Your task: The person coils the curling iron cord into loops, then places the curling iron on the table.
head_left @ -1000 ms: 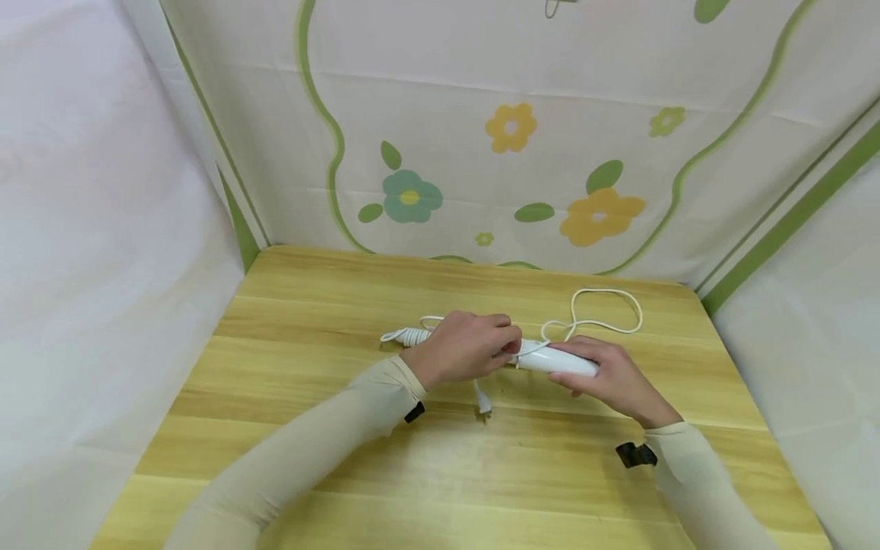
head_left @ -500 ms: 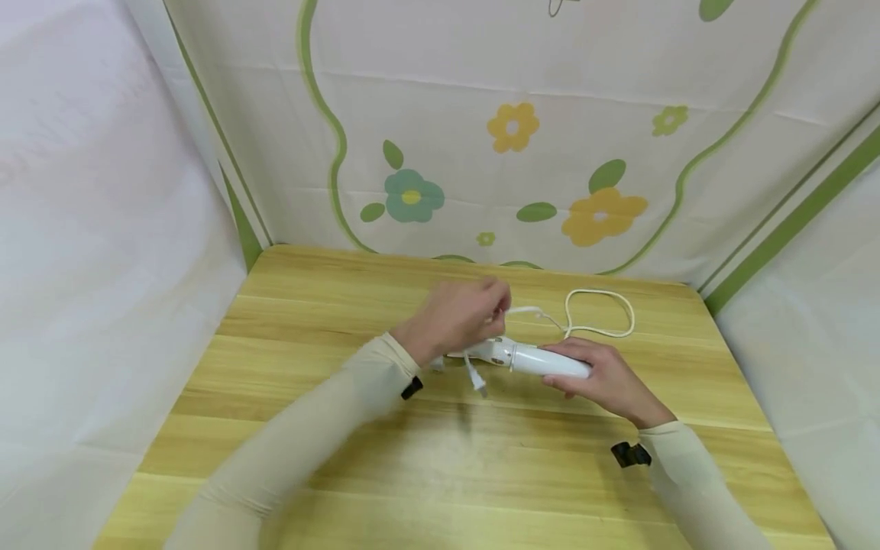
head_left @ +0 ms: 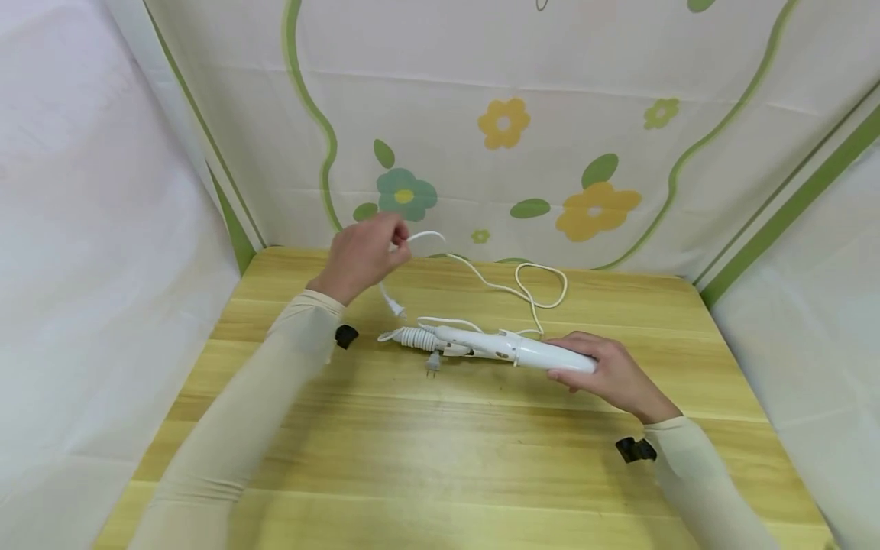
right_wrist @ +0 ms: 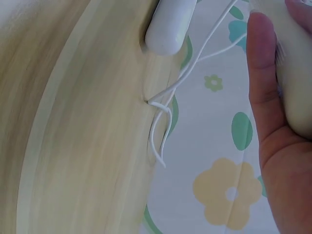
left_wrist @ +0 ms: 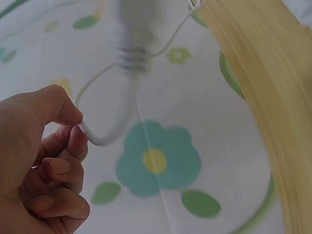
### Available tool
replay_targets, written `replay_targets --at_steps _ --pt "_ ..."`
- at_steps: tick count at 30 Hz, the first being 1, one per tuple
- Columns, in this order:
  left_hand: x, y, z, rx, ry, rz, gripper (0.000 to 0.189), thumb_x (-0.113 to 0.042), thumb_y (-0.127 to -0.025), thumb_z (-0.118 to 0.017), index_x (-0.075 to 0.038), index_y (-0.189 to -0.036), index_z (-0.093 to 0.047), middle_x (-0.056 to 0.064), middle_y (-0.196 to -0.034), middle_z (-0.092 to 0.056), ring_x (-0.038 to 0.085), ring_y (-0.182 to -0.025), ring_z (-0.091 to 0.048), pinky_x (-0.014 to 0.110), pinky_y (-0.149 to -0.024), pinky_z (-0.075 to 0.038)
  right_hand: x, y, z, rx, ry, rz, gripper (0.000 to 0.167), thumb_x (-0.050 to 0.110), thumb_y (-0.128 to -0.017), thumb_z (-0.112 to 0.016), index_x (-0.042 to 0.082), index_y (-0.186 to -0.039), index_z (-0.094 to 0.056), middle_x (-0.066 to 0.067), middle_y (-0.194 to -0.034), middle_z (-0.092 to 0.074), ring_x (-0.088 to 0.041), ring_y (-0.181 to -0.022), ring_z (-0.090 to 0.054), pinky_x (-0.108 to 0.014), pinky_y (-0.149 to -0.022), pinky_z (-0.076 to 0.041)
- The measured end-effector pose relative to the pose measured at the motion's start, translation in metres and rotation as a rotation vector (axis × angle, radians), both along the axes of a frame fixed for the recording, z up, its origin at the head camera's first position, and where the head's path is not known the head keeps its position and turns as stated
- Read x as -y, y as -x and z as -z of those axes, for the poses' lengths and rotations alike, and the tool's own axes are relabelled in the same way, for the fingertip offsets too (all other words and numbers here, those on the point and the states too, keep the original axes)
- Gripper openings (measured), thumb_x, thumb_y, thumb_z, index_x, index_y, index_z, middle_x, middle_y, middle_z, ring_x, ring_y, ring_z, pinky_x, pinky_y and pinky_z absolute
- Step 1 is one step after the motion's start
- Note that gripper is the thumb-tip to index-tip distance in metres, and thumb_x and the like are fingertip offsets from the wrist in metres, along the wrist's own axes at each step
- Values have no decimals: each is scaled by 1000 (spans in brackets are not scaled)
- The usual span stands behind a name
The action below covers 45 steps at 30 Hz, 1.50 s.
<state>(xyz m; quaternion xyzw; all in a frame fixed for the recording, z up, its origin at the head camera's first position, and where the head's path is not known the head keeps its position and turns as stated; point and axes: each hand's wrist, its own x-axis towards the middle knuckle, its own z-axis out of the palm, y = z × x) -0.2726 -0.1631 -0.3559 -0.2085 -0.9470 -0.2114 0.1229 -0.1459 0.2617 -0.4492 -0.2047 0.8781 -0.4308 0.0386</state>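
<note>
From where I stand, the white wand (head_left: 477,343) is on the table (head_left: 481,466), its handle (head_left: 546,355) held in the person's right grip (head_left: 612,376). The left grip (head_left: 364,256), raised beyond the wand's coiled end (head_left: 418,339), pinches the cord (head_left: 485,283), with a plug (head_left: 396,308) hanging. I would draw slowly, the wand held steady, so the loose loop (head_left: 565,284) behind it does not knot; the second plug (head_left: 432,360), in front of it, should not be caught.

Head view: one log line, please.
left hand: pinches white cord | plug: hanging below left hand | right hand: grips white tool
</note>
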Motion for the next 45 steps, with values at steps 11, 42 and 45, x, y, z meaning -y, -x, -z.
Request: replay_targets --at_steps 11,42,45 --pt "100 10 27 173 22 -182 17 -18 -102 -63 -4 -111 -69 15 -108 -74 31 -88 -66 49 -76 -55 -7 1 -6 14 8 18 43 20 -96 -87 22 -138 -76 -6 -123 -75 -17 -76 -73 -37 -65 -64" --pt "-30 -18 42 415 2 479 21 -26 -112 -66 -24 -131 -74 -7 -130 -75 13 -98 -67 37 -93 -57 -5 -1 -17 21 59 -94 42 12 -95 -87 22 -134 -77 -3 -121 -76 -17 -88 -71 -35 -69 -65" --pt "-42 -19 36 445 -16 573 20 -22 -111 -68 -23 -129 -76 -6 -129 -75 14 -91 -65 34 -88 -56 -4 -2 -17 11 63 -103 42 12 -94 -88 21 -133 -78 -3 -121 -76 -16 -88 -70 -34 -69 -65"
